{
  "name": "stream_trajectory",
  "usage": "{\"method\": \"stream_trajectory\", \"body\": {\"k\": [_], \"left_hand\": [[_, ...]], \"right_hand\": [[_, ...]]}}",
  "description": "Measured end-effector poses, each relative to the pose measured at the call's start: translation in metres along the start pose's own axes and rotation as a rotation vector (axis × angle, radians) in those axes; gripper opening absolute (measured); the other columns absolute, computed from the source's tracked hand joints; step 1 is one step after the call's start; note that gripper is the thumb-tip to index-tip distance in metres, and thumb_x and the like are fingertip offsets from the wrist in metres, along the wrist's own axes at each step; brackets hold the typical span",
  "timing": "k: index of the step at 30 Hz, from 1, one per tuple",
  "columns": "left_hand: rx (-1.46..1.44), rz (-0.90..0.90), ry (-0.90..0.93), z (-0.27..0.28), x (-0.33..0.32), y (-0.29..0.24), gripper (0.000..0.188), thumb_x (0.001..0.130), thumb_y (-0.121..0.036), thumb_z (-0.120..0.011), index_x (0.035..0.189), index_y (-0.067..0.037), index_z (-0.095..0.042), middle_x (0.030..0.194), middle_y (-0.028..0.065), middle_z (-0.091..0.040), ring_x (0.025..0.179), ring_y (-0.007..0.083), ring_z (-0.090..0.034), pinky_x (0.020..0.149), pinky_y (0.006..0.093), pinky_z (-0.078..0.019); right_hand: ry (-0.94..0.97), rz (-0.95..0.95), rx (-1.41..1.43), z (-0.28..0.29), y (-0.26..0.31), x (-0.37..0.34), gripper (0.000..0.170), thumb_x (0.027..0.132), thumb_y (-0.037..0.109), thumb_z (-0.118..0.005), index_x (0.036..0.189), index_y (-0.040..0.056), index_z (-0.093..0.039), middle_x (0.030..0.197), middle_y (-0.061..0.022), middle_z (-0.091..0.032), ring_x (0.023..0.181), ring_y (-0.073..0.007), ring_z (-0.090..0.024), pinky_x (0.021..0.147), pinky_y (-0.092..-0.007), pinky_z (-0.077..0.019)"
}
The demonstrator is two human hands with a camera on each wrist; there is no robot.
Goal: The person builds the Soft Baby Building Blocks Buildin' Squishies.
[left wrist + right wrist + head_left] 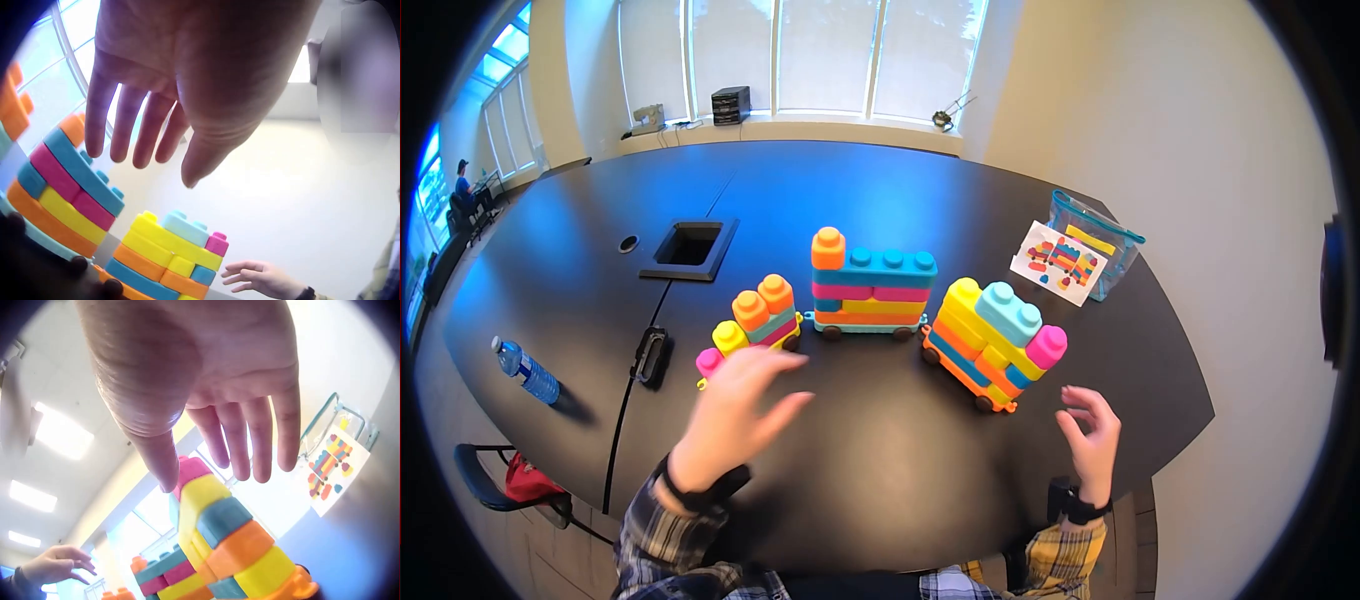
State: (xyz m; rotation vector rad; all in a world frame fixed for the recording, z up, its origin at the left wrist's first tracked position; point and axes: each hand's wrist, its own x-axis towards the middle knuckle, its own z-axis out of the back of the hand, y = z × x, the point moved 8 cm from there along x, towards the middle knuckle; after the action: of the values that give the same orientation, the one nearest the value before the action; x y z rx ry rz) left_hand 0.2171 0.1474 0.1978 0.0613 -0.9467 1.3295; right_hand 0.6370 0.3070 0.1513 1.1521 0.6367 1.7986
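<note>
Three wheeled wagons of stacked toy building blocks stand on the dark table in a curved row. The left wagon [762,322] carries orange, yellow, teal and pink blocks. The middle wagon [872,292] has an orange block at its upper left and a teal top row. On the right wagon [980,350] sit a light blue block and a pink one. My left hand [735,420], fingers extended and holding nothing, hovers before the left wagon and partly hides it. To the right of the right wagon, my right hand [1092,435] is raised with loosely bent fingers and nothing in it.
A printed picture card [1056,264] leans against a clear zip bag [1118,262] at the right back. A water bottle [528,372] stands at the left, near a black oblong fitting [650,357]. Behind it is a square table cutout [690,222].
</note>
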Motion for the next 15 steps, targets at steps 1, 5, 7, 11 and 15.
{"method": "stream_trajectory", "body": {"k": [1, 5, 7, 11, 15], "left_hand": [[0.029, 0.068, -0.109, 0.027, -0.019, 0.005, 0.033, 0.083, -0.003, -0.084, 0.113, -0.003, -0.07, 0.105, 0.0127, -0.072, 0.093, 0.027, -0.07, 0.078, 0.0337, -0.0571], [0.116, 0.379, -0.431, 0.096, -0.119, 0.037, 0.009, 0.094, 0.001, -0.071, 0.101, 0.001, -0.066, 0.094, 0.006, -0.064, 0.083, 0.0125, -0.062, 0.071, 0.0248, -0.0496], [0.173, 0.411, -0.476, 0.11, -0.161, 0.046, 0.007, 0.097, -0.001, -0.069, 0.102, 0.001, -0.064, 0.094, 0.0042, -0.061, 0.082, 0.0099, -0.059, 0.07, 0.0236, -0.0479], [0.196, 0.572, -0.697, 0.129, -0.231, 0.066, 0.008, 0.102, -0.006, -0.066, 0.107, -0.001, -0.064, 0.1, 0.0008, -0.061, 0.081, 0.0068, -0.056, 0.067, 0.0214, -0.0461], [0.243, 0.672, -0.816, 0.141, -0.265, 0.089, 0.009, 0.105, -0.01, -0.064, 0.109, -0.002, -0.064, 0.101, -0.0013, -0.061, 0.079, 0.0033, -0.053, 0.063, 0.0192, -0.0436]], "right_hand": [[-0.023, 0.044, 0.041, 0.007, 0.011, -0.008, 0.028, 0.086, 0.003, -0.079, 0.113, -0.0013, -0.074, 0.115, -0.0121, -0.075, 0.106, -0.021, -0.072, 0.089, -0.0327, -0.0575], [-0.222, 0.174, 0.15, 0.035, 0.019, -0.045, 0.011, 0.101, 0.008, -0.066, 0.102, -0.0023, -0.071, 0.102, -0.0102, -0.071, 0.092, -0.0177, -0.069, 0.083, -0.0302, -0.0554], [-0.382, 0.149, 0.159, 0.051, 0.005, -0.06, 0.013, 0.102, 0.007, -0.066, 0.095, -0.0024, -0.069, 0.095, -0.0119, -0.071, 0.087, -0.0185, -0.068, 0.08, -0.0293, -0.0547], [-0.584, 0.113, 0.082, 0.068, -0.023, -0.074, 0.024, 0.107, 0.012, -0.059, 0.086, -0.0001, -0.065, 0.086, -0.0082, -0.068, 0.079, -0.0165, -0.065, 0.076, -0.0293, -0.0534], [-0.689, 0.093, 0.005, 0.077, -0.024, -0.083, 0.031, 0.109, 0.017, -0.057, 0.084, 0.0005, -0.065, 0.08, -0.0056, -0.066, 0.075, -0.0145, -0.063, 0.073, -0.0293, -0.0522]]}}
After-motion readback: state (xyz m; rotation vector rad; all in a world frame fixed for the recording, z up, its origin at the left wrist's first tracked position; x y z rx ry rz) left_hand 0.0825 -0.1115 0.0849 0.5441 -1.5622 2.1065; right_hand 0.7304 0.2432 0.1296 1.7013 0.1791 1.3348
